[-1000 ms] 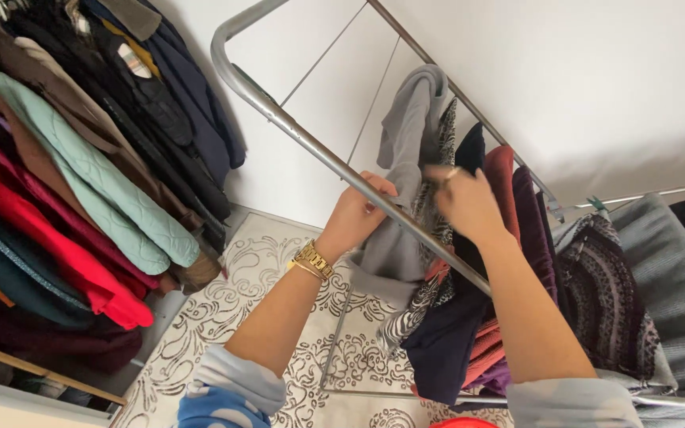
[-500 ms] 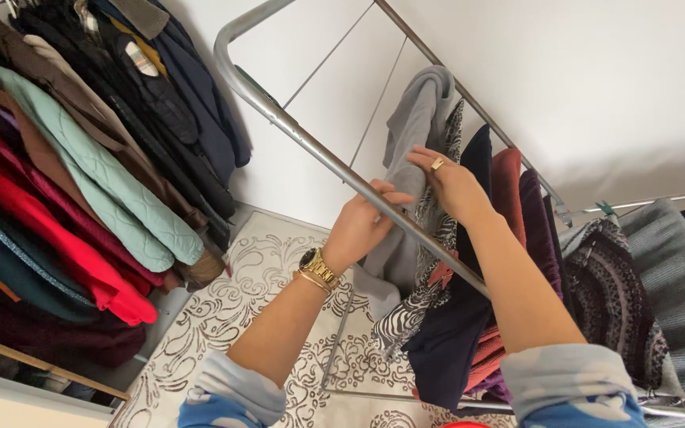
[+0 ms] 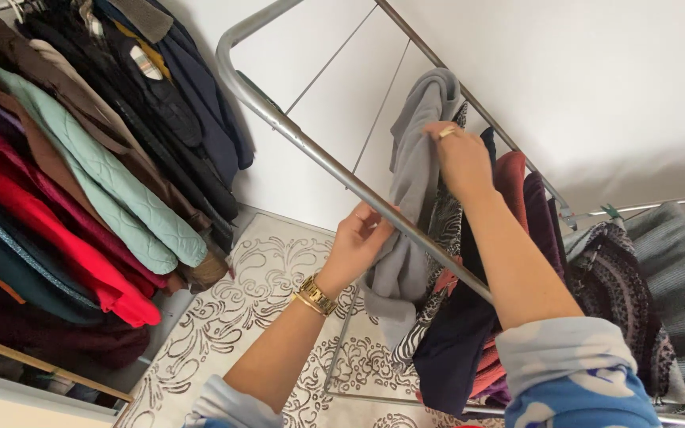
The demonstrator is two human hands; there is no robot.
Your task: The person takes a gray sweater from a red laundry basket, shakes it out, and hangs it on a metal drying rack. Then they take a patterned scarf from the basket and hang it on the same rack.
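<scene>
- Left hand, with a gold bracelet at the wrist, fingers closed on the lower fold of the grey fleece garment.
- Right hand grips the same garment higher up, where it hangs over a wire of the silver metal drying rack.
- Dark garments crowd the rack to the right; bare wires lie open beyond.
- Rack feet hidden; hanging coats cut off at left.

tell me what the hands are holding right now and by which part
Both hold the grey garment hanging on the drying rack. The left hand grips its lower part, under the rail; the right hand grips its upper part, near the line.
</scene>
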